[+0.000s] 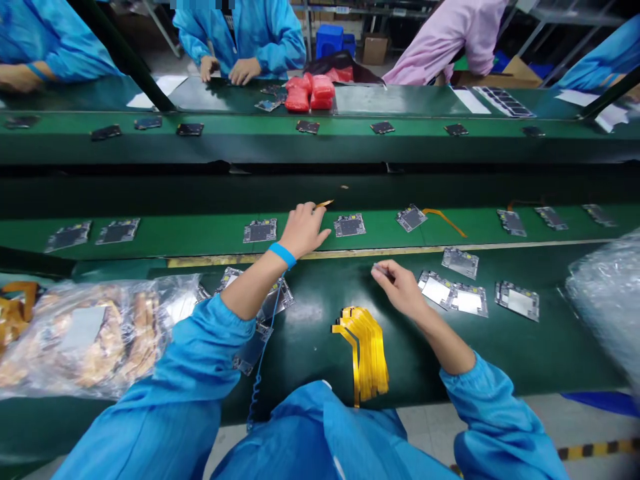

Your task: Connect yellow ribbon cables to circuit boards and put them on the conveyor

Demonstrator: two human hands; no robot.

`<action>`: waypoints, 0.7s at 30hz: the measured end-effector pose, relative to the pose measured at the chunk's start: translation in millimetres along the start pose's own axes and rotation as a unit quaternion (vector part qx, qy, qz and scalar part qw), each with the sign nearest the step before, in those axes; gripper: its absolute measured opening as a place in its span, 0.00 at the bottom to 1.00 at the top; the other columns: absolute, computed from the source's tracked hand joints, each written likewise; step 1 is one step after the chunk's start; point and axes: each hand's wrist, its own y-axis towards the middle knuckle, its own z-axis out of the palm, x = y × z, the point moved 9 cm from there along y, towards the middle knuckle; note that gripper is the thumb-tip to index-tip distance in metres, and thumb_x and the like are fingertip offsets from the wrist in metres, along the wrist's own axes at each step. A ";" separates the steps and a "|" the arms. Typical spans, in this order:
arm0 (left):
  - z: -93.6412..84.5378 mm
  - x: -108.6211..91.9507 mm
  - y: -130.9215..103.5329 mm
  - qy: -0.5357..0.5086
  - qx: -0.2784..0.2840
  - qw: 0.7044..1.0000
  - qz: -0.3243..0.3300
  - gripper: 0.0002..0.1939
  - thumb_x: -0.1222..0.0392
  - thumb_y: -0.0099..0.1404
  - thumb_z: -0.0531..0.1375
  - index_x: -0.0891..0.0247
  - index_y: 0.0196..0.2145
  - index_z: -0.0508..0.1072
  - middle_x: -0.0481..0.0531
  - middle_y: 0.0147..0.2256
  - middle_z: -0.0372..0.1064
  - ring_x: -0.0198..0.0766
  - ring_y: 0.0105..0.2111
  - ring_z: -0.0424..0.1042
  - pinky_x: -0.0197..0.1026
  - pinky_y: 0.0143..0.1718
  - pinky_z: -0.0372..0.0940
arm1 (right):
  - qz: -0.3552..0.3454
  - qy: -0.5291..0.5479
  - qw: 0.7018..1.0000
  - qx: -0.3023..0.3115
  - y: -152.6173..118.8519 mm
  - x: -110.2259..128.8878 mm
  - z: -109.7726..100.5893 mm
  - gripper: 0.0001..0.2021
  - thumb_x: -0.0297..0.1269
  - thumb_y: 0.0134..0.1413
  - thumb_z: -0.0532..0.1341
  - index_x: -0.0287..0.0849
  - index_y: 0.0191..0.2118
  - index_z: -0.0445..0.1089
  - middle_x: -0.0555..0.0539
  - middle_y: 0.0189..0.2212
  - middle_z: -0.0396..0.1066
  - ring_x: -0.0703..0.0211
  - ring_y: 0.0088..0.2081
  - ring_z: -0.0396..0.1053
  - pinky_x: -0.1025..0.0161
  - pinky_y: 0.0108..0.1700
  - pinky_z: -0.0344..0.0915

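Note:
My left hand (pixel 303 230) is over the green conveyor belt, its thumb spread away from the fingers. A blue wrist strap with a coiled cord is on that wrist. An orange flex cable (pixel 325 203) shows at its fingertips; whatever lies beneath the palm is hidden. Circuit boards lie on the belt to both sides, one board (pixel 260 231) at left and another (pixel 350 225) at right. My right hand (pixel 400 288) is above the near bench, thumb and fingers pinched on something small and greyish. Between my forearms lies a fanned stack of yellow flex cables (pixel 370 353).
More boards (pixel 467 300) lie right of my right hand, others under my left forearm. A plastic bag of flex cables (pixel 100 333) sits at left, clear plastic wrap (pixel 607 293) at right. Across the line, co-workers in blue and pink sleeves sit near red bundles (pixel 310 92).

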 end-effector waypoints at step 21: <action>37.2 -83.3 31.2 0.012 0.103 0.977 0.186 0.33 0.59 0.61 0.64 0.64 0.63 0.67 0.67 0.51 0.65 0.57 0.52 0.63 0.53 0.49 0.61 | 0.004 -0.191 0.958 0.214 -51.3 4.3 54.1 0.06 0.35 0.61 0.68 0.45 0.43 0.76 0.47 0.42 0.78 0.54 0.41 0.75 0.63 0.39 0.60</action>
